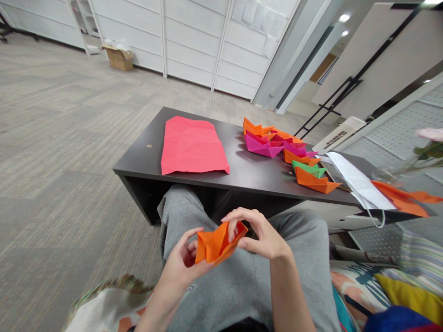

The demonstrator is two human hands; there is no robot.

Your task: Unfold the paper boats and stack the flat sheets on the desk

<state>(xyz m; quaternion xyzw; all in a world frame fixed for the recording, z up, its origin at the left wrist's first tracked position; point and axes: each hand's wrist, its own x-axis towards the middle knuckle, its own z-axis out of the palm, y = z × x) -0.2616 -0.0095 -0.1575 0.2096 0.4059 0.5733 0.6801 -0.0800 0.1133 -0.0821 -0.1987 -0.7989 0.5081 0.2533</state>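
Between my two hands, above my lap, is an orange folded paper boat (215, 243) with its inside opened toward me. My left hand (185, 258) grips its left end, thumb along the lower edge and fingers behind. The fingers of my right hand (258, 233) reach into the boat's right end, with the thumb near its outer edge. On the dark table ahead lies a creased red sheet of paper (194, 145). Farther right stand several finished paper boats, among them a magenta boat (263, 146), a green boat (309, 169) and an orange boat (316, 180).
The dark table (141, 154) stands just beyond my knees. At its right end are white printed papers (362, 180), a white cable (380, 220) and folded orange paper (404, 198). Patterned cushions (363, 281) lie to my right. A cardboard box (119, 57) sits on the floor far off.
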